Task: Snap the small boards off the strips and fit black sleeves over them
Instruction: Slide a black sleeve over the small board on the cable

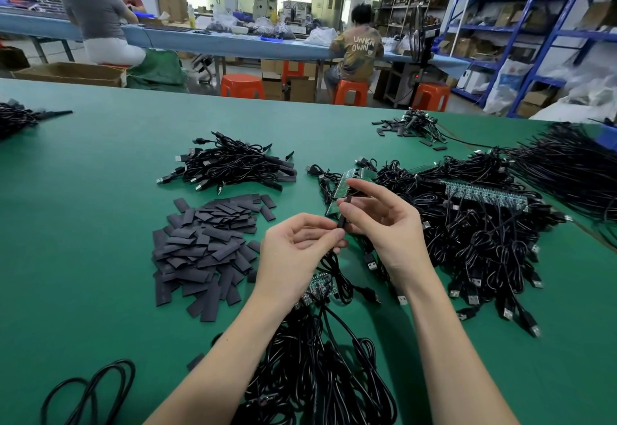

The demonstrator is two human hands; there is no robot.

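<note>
Above the green table point(100, 191), centre frame, I log two hands meeting on one black sleeve point(343, 216), upright and narrow. Left hand point(293, 251) pinches its lower end, fingers curled; right hand point(384, 221) pinches its top, other fingers loosely spread. Sleeve pile point(203, 244) at 9 o'clock, uncounted. Two green board strips point(347, 187) point(487, 196) visible at 12 and 2 o'clock among cables point(484, 241).

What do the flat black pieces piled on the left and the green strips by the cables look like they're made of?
Pile of black sleeves: matte, thin, flattened tubing, likely soft plastic; no shine, slight curl. Green strips: rigid circuit board, probably fibreglass laminate, with small parts on a glossy green face.
</note>
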